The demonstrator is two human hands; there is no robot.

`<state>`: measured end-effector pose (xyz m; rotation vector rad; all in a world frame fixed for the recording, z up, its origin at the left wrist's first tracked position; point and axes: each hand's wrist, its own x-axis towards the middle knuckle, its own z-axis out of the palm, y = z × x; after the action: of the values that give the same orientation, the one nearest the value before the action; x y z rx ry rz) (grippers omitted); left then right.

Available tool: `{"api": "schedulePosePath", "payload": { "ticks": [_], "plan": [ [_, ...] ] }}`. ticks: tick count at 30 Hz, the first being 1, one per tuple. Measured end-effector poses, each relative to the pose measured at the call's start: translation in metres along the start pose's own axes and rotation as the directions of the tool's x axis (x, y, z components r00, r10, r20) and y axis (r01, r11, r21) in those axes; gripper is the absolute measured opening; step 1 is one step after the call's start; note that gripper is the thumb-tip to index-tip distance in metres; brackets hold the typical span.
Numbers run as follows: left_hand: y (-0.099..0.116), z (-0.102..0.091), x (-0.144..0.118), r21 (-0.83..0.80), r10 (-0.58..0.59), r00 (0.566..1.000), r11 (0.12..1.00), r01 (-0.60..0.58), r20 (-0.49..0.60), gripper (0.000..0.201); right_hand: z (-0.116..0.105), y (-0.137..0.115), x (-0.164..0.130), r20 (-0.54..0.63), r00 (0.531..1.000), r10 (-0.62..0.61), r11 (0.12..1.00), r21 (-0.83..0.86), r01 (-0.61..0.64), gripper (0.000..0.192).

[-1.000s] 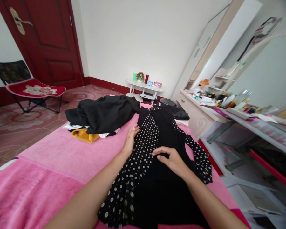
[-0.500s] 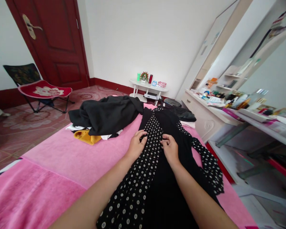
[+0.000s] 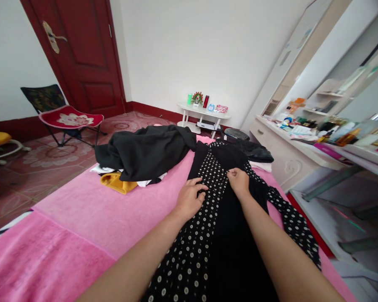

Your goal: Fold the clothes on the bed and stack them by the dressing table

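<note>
A long black dress with white-dotted panels and a dotted sleeve lies spread along the pink bed cover. On the left edge of its dotted front panel rests my left hand, fingers apart and slightly curled. My right hand is closed, its fingertips pinching the dress where the dotted panel meets the plain black part. A heap of black clothing lies left of the dress, over a yellow garment and some white cloth.
Dark folded clothing lies beyond the dress at the right. A dressing table crowded with bottles stands along the right side. At the far wall is a small white table. A folding chair stands near the red door.
My right hand has moved up and right along the panel's edge and its fingers have closed on the fabric. My left hand lies flatter. The view has shifted slightly left.
</note>
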<state>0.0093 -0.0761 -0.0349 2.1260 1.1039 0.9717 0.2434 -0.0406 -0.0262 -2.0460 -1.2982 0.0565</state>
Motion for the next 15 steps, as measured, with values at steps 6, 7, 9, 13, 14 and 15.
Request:
{"api": "schedulePosePath", "payload": {
  "ticks": [6,7,9,13,14,15],
  "plan": [
    [-0.002,0.001,0.001,0.02,0.011,1.0,1.0,-0.011,0.011,0.024,0.007,0.006,-0.017,0.04,0.999,-0.033,0.994,-0.101,0.037,0.02],
    [-0.002,0.002,0.001,0.015,0.017,1.0,1.0,-0.017,0.006,0.024,0.005,0.004,-0.02,0.058,0.997,-0.055,0.993,-0.104,0.061,0.024],
    [-0.003,0.002,0.0,0.002,0.025,1.0,1.0,-0.025,-0.004,0.023,-0.003,-0.002,-0.033,0.09,0.991,-0.097,0.988,-0.108,0.107,0.035],
    [-0.005,0.001,-0.002,-0.026,0.032,0.999,0.999,-0.032,-0.019,0.023,-0.033,-0.022,-0.082,0.096,0.928,-0.36,0.932,-0.015,0.363,0.055],
    [-0.005,0.001,-0.002,-0.034,0.03,0.999,0.999,-0.031,-0.026,0.023,-0.042,-0.028,-0.098,0.105,0.881,-0.462,0.887,0.037,0.461,0.055],
    [-0.006,0.001,-0.002,-0.043,0.028,0.999,0.999,-0.03,-0.033,0.024,-0.052,-0.035,-0.115,0.126,0.82,-0.558,0.83,0.098,0.549,0.053]
  ]
}}
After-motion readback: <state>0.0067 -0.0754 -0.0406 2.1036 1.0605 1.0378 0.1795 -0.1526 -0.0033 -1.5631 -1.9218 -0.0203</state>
